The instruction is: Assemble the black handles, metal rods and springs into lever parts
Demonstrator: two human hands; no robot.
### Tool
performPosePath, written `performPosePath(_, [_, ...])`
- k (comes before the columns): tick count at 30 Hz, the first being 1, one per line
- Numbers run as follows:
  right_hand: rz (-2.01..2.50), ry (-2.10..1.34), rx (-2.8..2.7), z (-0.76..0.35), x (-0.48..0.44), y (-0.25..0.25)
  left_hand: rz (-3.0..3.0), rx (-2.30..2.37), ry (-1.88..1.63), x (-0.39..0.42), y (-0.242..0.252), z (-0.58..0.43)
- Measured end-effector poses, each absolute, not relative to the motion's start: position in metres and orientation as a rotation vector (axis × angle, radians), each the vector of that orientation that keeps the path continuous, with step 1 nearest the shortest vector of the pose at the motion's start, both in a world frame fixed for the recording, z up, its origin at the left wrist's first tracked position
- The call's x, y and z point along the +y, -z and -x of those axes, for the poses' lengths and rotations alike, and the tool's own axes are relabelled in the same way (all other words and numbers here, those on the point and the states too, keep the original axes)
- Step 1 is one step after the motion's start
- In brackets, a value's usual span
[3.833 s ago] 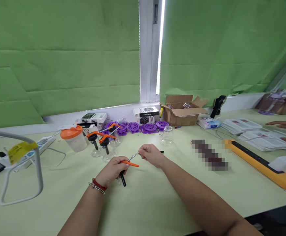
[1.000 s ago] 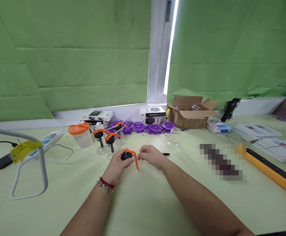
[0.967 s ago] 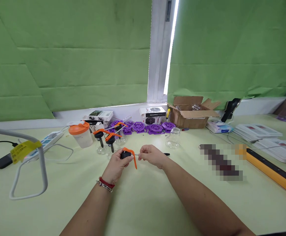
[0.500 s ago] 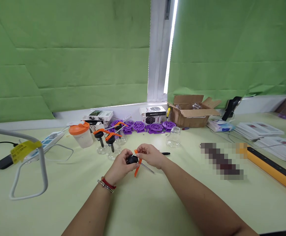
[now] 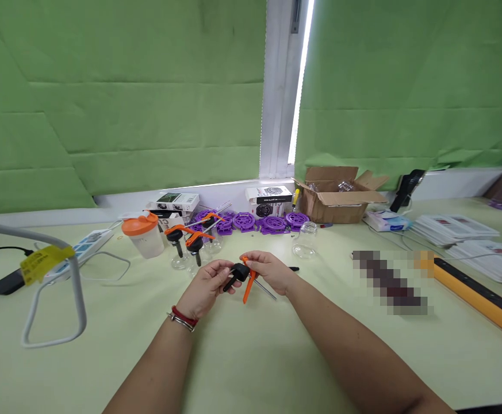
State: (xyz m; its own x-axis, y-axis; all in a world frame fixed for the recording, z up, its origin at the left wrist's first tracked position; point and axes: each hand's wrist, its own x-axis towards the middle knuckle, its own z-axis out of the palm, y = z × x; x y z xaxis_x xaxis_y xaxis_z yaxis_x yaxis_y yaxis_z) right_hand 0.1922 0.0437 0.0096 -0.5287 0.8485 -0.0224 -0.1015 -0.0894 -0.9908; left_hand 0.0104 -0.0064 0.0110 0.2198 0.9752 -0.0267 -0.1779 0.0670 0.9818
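Both hands hold one piece above the table: a black cap (image 5: 240, 271) with a short black stem (image 5: 230, 283), an orange lever (image 5: 249, 287) and a thin metal rod (image 5: 267, 289). My left hand (image 5: 202, 288) is closed round the stem side, which points down and left. With thumb and fingers, my right hand (image 5: 272, 272) pinches the orange part at the cap's top; the lever and rod hang below those fingers. Beyond my left hand, several glass jars (image 5: 180, 260) carry similar black caps (image 5: 194, 244) with orange levers. An upturned glass jar (image 5: 306, 241) stands beyond my right hand.
Purple round plastic parts (image 5: 244, 222) line the back, near a white box (image 5: 268, 201) and an open cardboard box (image 5: 341, 201). An orange-lidded cup (image 5: 142, 236), power strip (image 5: 89, 246) and grey looped tube (image 5: 78, 299) are left. Paper stacks (image 5: 455, 229) and a yellow-orange bar (image 5: 479, 296) lie right.
The piece has shifted slightly right and turned, so its black stem now shows pointing down-left. My left fingers have slid back from the cap toward the stem; my right hand keeps its pinch.
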Motion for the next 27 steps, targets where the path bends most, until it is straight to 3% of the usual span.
performPosePath(14, [0.689,-1.779,-1.413,-0.2,0.048,-0.003,-1.184,0.784,-1.039,-0.008,-0.007,-0.01])
performPosePath(22, [0.701,-1.624,-1.365,-0.19,0.041,-0.007,-1.187,1.271,-1.217,-0.006,-0.013,-0.018])
performPosePath(27, [0.669,-1.618,-1.452,-0.188,0.037,-0.009,-1.301,1.322,-1.212,-0.003,-0.009,-0.015])
